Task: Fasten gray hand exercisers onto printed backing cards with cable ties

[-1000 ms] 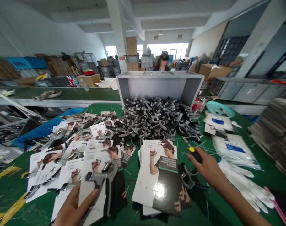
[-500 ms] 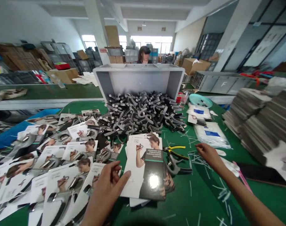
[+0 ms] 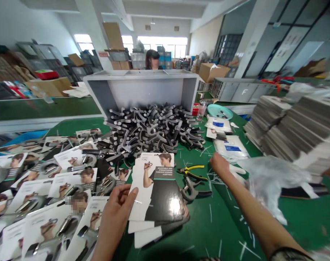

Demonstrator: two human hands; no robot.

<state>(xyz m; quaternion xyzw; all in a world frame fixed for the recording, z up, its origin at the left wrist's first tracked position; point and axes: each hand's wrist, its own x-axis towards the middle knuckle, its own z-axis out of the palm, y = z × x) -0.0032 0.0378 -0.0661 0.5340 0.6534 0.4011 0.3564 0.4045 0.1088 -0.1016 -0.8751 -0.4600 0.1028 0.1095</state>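
A stack of printed cardboard packaging cards (image 3: 143, 214) lies fanned out in front of me. At its left edge, my left hand (image 3: 120, 203) is closed, thumb on the top card and fingers curled at the side. Over loose white plastic ties (image 3: 217, 178), my right hand (image 3: 219, 165) is closed with its fingers bent down; what it holds, if anything, is hidden. Between the stack and that hand lie yellow-handled pliers (image 3: 193, 168) and a single grey-and-black hand grip strengthener (image 3: 192, 190). On the left, several cards (image 3: 47, 224) lie with grip strengtheners on them.
A grey crate (image 3: 148, 90) lies on its side behind a large heap of grip strengtheners (image 3: 154, 130). To the right are bags of white ties (image 3: 231, 146), a turquoise plate (image 3: 220, 110), grey cardboard stacks (image 3: 297, 127) and a crumpled clear plastic bag (image 3: 270, 181). A person (image 3: 154, 59) is behind the crate.
The view has turned right, so things appear farther left. My left thumb has come onto the top card. My right hand has curled in more. The clear bag now covers part of the dark flat object.
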